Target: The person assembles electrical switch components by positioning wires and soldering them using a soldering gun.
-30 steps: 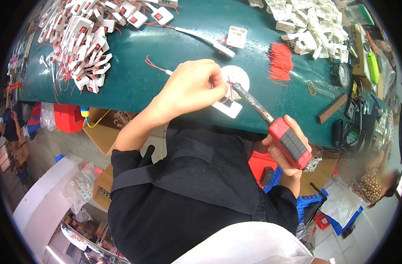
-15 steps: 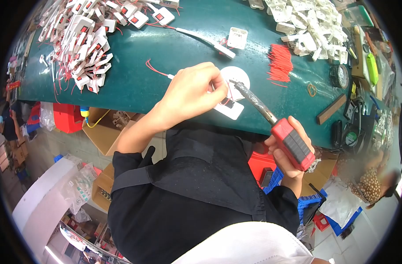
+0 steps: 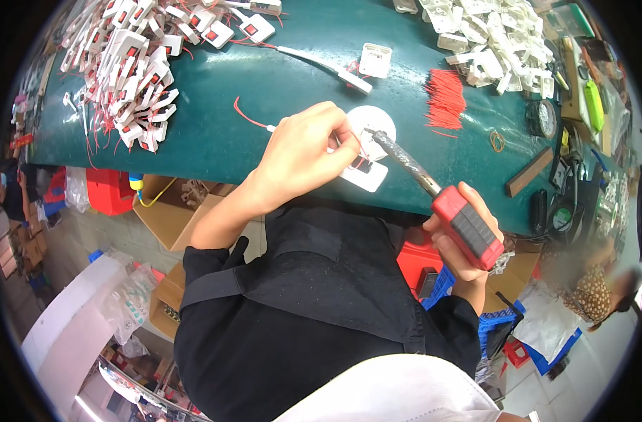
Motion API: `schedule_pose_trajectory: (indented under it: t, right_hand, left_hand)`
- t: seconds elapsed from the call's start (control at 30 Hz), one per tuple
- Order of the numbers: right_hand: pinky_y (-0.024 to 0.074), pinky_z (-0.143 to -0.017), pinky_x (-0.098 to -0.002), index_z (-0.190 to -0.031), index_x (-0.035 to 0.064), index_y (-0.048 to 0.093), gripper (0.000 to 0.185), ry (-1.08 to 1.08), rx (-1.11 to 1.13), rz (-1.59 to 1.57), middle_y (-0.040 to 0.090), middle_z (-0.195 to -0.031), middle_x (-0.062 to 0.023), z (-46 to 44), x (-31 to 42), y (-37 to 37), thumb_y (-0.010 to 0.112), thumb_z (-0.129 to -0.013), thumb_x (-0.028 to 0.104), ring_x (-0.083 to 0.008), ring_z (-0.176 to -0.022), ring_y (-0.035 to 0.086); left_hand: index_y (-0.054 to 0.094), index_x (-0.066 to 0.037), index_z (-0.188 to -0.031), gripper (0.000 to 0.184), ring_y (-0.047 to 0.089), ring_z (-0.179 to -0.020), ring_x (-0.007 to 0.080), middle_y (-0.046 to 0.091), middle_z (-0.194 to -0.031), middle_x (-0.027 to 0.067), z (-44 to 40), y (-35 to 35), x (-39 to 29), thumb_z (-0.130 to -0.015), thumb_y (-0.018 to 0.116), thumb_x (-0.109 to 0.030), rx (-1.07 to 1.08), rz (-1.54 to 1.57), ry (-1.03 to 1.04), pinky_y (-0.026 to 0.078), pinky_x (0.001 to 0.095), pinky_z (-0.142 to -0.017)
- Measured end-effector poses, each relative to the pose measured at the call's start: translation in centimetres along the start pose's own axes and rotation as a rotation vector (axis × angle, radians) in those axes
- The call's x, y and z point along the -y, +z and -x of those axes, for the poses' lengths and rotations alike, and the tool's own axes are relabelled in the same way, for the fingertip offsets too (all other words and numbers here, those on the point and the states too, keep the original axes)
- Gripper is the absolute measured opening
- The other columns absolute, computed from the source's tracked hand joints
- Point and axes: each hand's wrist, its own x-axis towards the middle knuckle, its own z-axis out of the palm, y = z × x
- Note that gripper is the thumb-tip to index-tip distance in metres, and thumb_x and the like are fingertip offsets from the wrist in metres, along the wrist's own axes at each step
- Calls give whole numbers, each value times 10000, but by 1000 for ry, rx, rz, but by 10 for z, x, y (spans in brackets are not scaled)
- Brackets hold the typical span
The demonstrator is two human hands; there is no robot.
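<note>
My right hand [image 3: 470, 235] is wrapped round the red and black handle of a soldering iron [image 3: 416, 169]. The iron's dark tip points up and left, over a white round piece [image 3: 363, 118] on the table. My left hand [image 3: 303, 151] is closed in a pinch on a thin red wire [image 3: 357, 146] beside the tip. Just below the fingertips lies a white switch housing [image 3: 365, 176], partly covered by the hand. A white cable with red wire ends [image 3: 247, 110] sticks out past the left hand's far side. Whether the tip touches the wire I cannot tell.
White switch units with red rockers [image 3: 134, 77] are heaped at the left. At the right lie a bundle of cut red wires [image 3: 445, 100], a pile of white housings [image 3: 493, 46] and a wooden strip [image 3: 529, 171]. Near the back sits an open housing [image 3: 375, 60].
Both hands and the iron hold nearly the same pose. The whole view has shifted very slightly; the tip stays over the white round piece.
</note>
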Motion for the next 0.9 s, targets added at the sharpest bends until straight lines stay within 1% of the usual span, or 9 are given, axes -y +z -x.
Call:
schedule_pose_trajectory:
  t: [0.1, 0.27, 0.47, 0.8, 0.9]
  right_hand:
    - [525, -733, -297, -1269, -84, 458, 633, -26, 13, 30, 677, -836, -164, -1, 3, -1, 605, -658, -12, -230, -769, 687]
    - [529, -723, -301, -1272, -82, 456, 621, 21, 44, -9, 671, -858, -166, -3, 2, 0, 608, -675, -7, -229, -768, 687]
    - [530, -715, -302, -1268, -77, 463, 601, 23, 8, 12, 666, -875, -164, 0, 4, 1, 622, -695, 9, -225, -762, 686]
    - [531, -717, -301, -1264, -81, 465, 600, 27, 28, -17, 663, -885, -173, -2, 4, -1, 630, -694, 8, -222, -764, 685]
    - [532, -718, -297, -1279, -83, 446, 625, 25, 43, -49, 663, -896, -175, 2, 3, -1, 632, -688, -4, -213, -771, 682]
  left_hand:
    - [563, 28, -744, 140, 552, -597, 93, 553, -732, 62, 0, 1, 0, -814, 636, -68, -11, -2, 9, 435, 230, -541]
    - [559, 32, -744, 141, 557, -599, 97, 548, -729, 62, 0, 2, 1, -819, 631, -63, -11, 4, 21, 439, 233, -540]
    - [555, 33, -743, 141, 559, -599, 93, 548, -730, 62, 0, 3, 1, -820, 629, -59, -20, 11, 25, 438, 231, -536]
    - [566, 22, -728, 156, 550, -592, 80, 563, -724, 55, -3, -1, 0, -807, 655, -78, 26, 33, -5, 429, 221, -533]
    - [568, 18, -727, 155, 545, -589, 80, 569, -724, 52, -5, -3, -1, -802, 659, -82, 34, 20, -5, 429, 223, -534]
